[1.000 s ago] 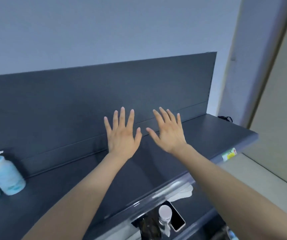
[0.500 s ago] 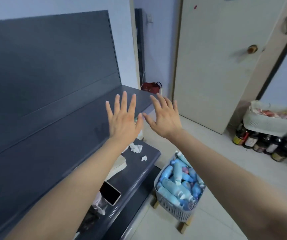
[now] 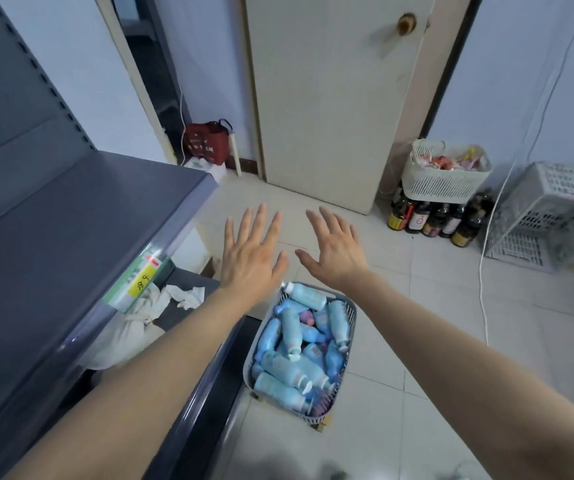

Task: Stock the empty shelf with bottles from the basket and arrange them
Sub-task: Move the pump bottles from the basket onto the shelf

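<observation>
A grey basket (image 3: 346,372) sits on the tiled floor below me, full of several light blue bottles (image 3: 290,332) lying on their sides, with a pink one among them. My left hand (image 3: 251,254) and my right hand (image 3: 335,249) are both spread flat, fingers apart, holding nothing, in the air above the basket's far end. The dark grey shelf (image 3: 71,216) runs along the left and its visible top board is bare.
A lower shelf board holds crumpled white cloth (image 3: 133,320). A yellow price tag (image 3: 143,282) sits on the shelf's front rail. A closed door (image 3: 330,98) stands ahead, with a red bag (image 3: 206,143) to its left, and dark bottles (image 3: 430,220) under a white basket (image 3: 446,176) to its right.
My view has swung right and down, from the shelf top to the floor and basket. Both hands stayed spread and empty, now lower over the basket.
</observation>
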Demonstrator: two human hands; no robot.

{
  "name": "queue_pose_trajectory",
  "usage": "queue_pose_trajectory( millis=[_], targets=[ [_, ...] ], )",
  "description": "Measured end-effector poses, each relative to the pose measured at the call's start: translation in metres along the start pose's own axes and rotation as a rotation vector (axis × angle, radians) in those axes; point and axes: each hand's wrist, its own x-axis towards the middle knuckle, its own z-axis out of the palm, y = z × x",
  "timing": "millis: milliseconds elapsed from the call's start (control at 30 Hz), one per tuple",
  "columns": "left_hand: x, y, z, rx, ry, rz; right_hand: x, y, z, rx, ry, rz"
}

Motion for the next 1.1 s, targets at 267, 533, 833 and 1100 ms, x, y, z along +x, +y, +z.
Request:
queue_pose_trajectory(
  millis=[267,533,833,1100],
  targets=[
    [0.023,0.012,0.092,0.051,-0.115,-0.007,0.044,0.069,0.059,-0.029,-0.275,-0.166],
    [-0.027,-0.002,0.175,0.011,-0.337,-0.042,0.056,0.095,0.148,-0.078,-0.568,-0.397],
    [-0.105,-0.011,0.300,-0.083,-0.593,-0.066,0.060,0.113,0.277,-0.241,-0.833,-0.571],
    [-0.128,-0.010,0.363,-0.193,-0.644,-0.011,0.054,0.107,0.361,-0.313,-0.871,-0.715]
  ],
)
